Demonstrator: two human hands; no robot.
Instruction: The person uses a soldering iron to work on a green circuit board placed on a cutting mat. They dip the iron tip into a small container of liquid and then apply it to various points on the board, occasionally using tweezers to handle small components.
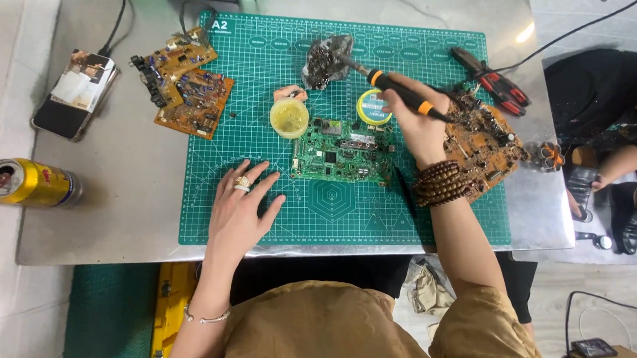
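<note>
Right hand (418, 119) grips the soldering iron (394, 89), upper centre of frame: light, stiff, hot-tipped, best held by its handle. Left hand (239, 208) lies spread flat on the mat (334, 207), lower left of the green board (341, 154).

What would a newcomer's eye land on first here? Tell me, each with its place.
The big green cutting mat fills the metal table. The right hand holds a soldering iron above the green circuit board at the mat's centre. The left hand lies flat on the mat; a yellow can lies far left.
</note>
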